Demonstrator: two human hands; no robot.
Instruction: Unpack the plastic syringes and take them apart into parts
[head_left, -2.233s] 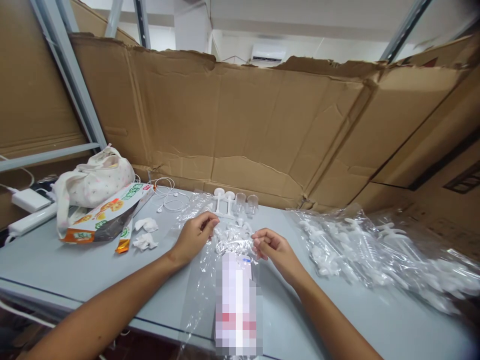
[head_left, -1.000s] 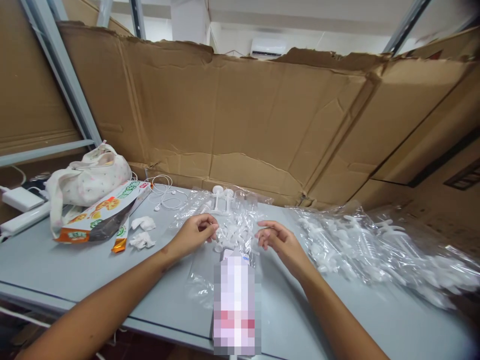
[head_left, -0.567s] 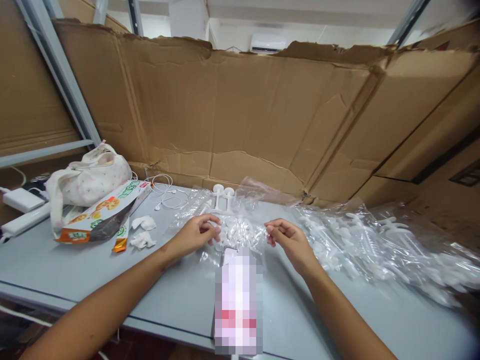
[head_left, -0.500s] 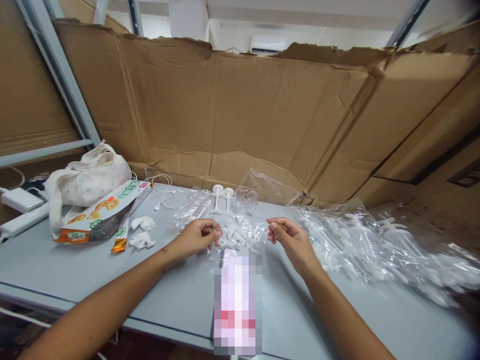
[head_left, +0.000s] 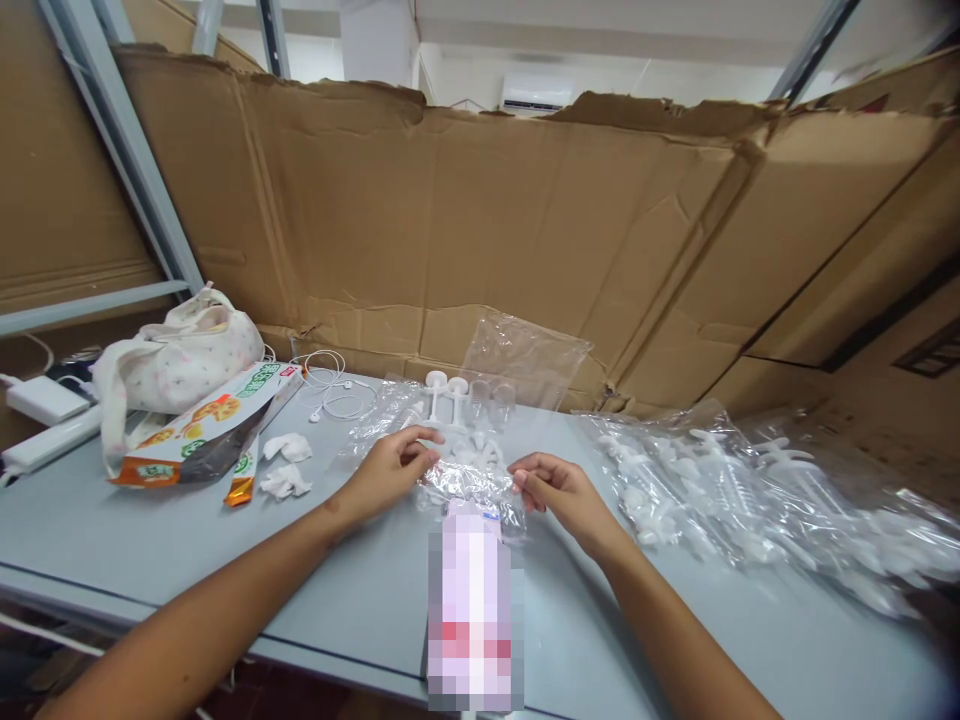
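Observation:
A clear plastic bag [head_left: 472, 482] with small white plastic parts inside lies on the table between my two hands. At its left side my left hand [head_left: 394, 470] is closed, its curled fingers and thumb on the film. Opposite, my right hand [head_left: 564, 492] pinches the bag's right edge between thumb and fingers. Just behind the bag, two white plungers [head_left: 447, 395] with round ends stick up, beside clear ribbed tubes [head_left: 493, 402] in plastic film. Close in front lies a phone [head_left: 472, 600] with its screen blurred out.
Several clear bags of white plunger-like parts [head_left: 720, 490] are heaped on the right. To the left are a snack box [head_left: 217, 420], crumpled tissues [head_left: 285, 480], white earphones [head_left: 330, 400] and a white cloth bag [head_left: 180, 350]. A cardboard wall [head_left: 487, 220] closes off the back.
My right hand has moved left and slightly down with the bag's edge, closer to my left hand. The bag's film is bunched lower, and the film at the back stands higher.

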